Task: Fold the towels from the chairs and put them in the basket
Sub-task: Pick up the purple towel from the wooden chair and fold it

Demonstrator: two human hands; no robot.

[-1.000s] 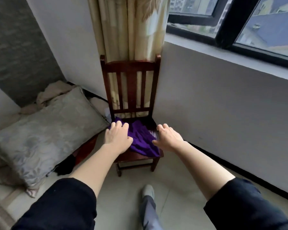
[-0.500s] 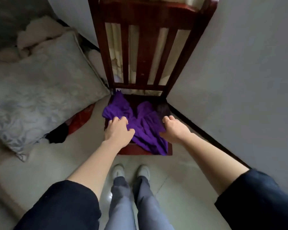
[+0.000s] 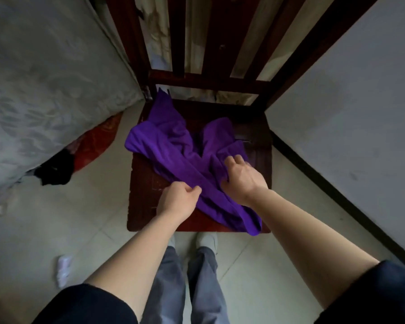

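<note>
A crumpled purple towel [image 3: 173, 146] lies across the seat of a dark red wooden chair [image 3: 145, 197], one corner hanging over the seat's front edge. My left hand [image 3: 177, 202] pinches the towel's near edge at the seat's front. Just to its right, my right hand [image 3: 242, 176] grips a bunched fold of the same towel, fingers curled into the cloth. No basket is in view.
A large grey patterned cushion [image 3: 45, 90] leans at the left of the chair, with red and black cloth [image 3: 89, 148] beneath it. A white wall [image 3: 348, 113] with a dark skirting runs along the right. My feet [image 3: 206, 240] stand on pale floor tiles before the chair.
I have stepped close and now look straight down at the seat. Both hands slid toward the seat's front and closed on the towel, which has bunched toward the right.
</note>
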